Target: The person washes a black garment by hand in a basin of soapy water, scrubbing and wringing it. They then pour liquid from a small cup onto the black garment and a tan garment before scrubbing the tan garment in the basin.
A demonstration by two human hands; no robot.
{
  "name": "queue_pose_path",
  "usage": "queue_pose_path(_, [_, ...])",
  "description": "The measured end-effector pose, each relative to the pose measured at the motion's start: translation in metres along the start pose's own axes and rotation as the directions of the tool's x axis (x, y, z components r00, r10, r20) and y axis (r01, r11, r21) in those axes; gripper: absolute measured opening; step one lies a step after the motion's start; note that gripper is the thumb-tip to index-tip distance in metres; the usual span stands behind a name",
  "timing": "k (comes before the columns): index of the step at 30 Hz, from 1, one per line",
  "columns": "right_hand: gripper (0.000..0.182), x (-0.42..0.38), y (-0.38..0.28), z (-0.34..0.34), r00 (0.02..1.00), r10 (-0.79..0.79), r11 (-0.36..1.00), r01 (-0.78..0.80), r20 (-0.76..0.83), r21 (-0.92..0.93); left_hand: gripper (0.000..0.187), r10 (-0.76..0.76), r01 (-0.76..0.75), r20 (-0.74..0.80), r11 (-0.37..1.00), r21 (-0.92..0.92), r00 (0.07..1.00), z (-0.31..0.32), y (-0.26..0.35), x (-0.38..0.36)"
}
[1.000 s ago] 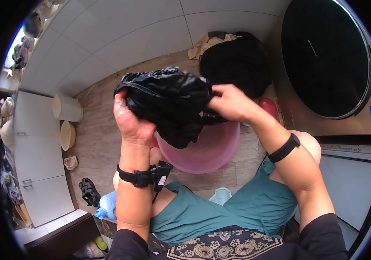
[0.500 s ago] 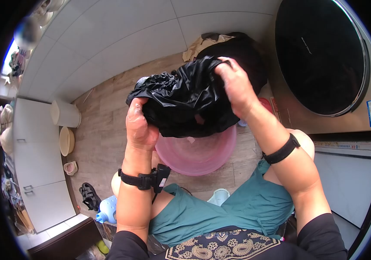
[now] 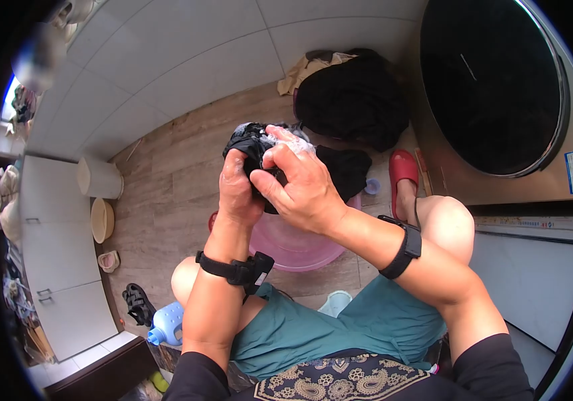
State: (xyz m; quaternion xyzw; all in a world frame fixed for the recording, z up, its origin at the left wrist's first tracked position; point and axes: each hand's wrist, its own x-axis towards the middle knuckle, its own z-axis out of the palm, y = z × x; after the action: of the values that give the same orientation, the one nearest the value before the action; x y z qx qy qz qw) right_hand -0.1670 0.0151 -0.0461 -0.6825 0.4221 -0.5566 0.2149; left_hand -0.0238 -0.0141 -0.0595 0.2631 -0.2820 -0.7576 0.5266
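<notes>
Over the pink basin (image 3: 300,248), we hold the soapy black garment (image 3: 249,145), its loose length falling rightward from the bunched end. Our left hand (image 3: 238,192), nearer that end, clamps it; our right hand (image 3: 305,190) rests at the suds (image 3: 302,143), back upward, forearm angled leftward; we cannot tell its grip's closure.

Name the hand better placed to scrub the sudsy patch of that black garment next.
Right, most likely. The right hand lies over the bunched black garment, against the white suds, while the left hand is occupied holding the bunch from the left.
</notes>
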Motion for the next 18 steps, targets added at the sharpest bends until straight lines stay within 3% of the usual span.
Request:
queue_pose_path(1, [0.021, 0.000, 0.002, 0.001, 1.000, 0.001, 1.000, -0.001, -0.026, -0.003, 0.039, 0.024, -0.016, -0.114, 0.997, 0.070, 0.993, 0.005, -0.006, -0.001])
queue_pose_path(5, [0.025, 0.003, 0.008, 0.007, 0.981, 0.177, 0.984, -0.178, -0.080, 0.000, 0.037, 0.018, 0.016, -0.208, 0.987, 0.160, 0.978, 0.010, -0.021, -0.010])
queue_pose_path(8, [0.027, 0.003, 0.009, 0.009, 0.953, 0.296, 0.954, -0.291, -0.067, 0.071, 0.035, 0.010, 0.048, -0.231, 0.969, 0.242, 0.973, 0.009, -0.020, -0.012])
queue_pose_path(11, [0.032, 0.008, 0.010, 0.007, 0.904, 0.427, 0.888, -0.417, -0.012, 0.195, 0.034, 0.084, -0.016, -0.187, 0.941, 0.338, 0.979, 0.002, -0.026, -0.014])
queue_pose_path(12, [0.039, 0.016, 0.024, 0.005, 0.800, 0.597, 0.773, -0.595, 0.063, 0.221, 0.034, 0.104, -0.025, -0.182, 0.921, 0.389, 0.978, -0.002, -0.027, -0.015])
queue_pose_path(13, [0.043, 0.018, 0.033, 0.006, 0.680, 0.719, 0.615, -0.718, 0.141, 0.326, 0.037, 0.007, 0.028, -0.104, 0.942, 0.333, 0.995, 0.004, -0.021, -0.017])
queue_pose_path(14, [0.048, 0.016, 0.040, 0.007, 0.543, 0.806, 0.425, -0.808, 0.236, 0.408, 0.034, 0.007, 0.032, -0.124, 0.950, 0.311, 0.992, 0.013, -0.017, -0.020])
queue_pose_path(16, [0.051, 0.018, 0.037, -0.003, 0.429, 0.801, 0.178, -0.836, 0.418, 0.519, 0.031, 0.012, 0.032, -0.167, 0.966, 0.258, 0.986, 0.033, -0.013, -0.026])
queue_pose_path(17, [0.045, 0.025, 0.029, -0.016, 0.397, 0.760, 0.036, -0.816, 0.515, 0.576, 0.038, -0.054, 0.073, -0.118, 0.984, 0.166, 0.992, 0.019, -0.005, -0.030])
queue_pose_path(18, [0.039, 0.030, 0.024, -0.025, 0.375, 0.704, -0.110, -0.782, 0.603, 0.614, 0.046, -0.033, 0.029, 0.055, 0.997, 0.074, 0.998, 0.008, 0.002, -0.032])
